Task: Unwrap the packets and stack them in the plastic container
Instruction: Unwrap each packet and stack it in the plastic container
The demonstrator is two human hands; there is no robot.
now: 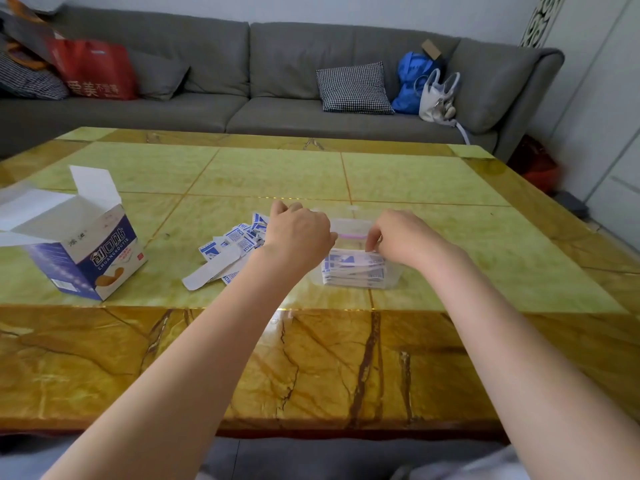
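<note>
Clear plastic container [356, 271] sat mid-table on the green tile, soft and see-through, with a pink strip along its top edge. Inside it: a flat stack of packets [355, 270], white paper with blue print, edges roughly lined up.

Left hand [298, 232] was at the container's left side, fingers curled toward the rim; couldn't tell whether it actually gripped the plastic. Right hand [398, 237] was at the container's right, fingertips bent down onto the top of the stack; pinch or plain touch, not clear.

Loose pile of packets [242, 237] lay just left of the container, scattered and overlapping, partly behind the left wrist. A long white paper strip [211, 270] lay at the pile's near edge.

Cardboard box [86, 251] stood well left, blue and white, top flaps open, tilted corner toward camera. Contents not visible.

Table [311, 358] was glossy stone-look: green squares inside, brown veined border.

Behind it a grey fabric sofa [242, 81] held a checked cushion [353, 88], a red bag [97, 71], a blue bag [412, 81] and a white bag [436, 98].
</note>
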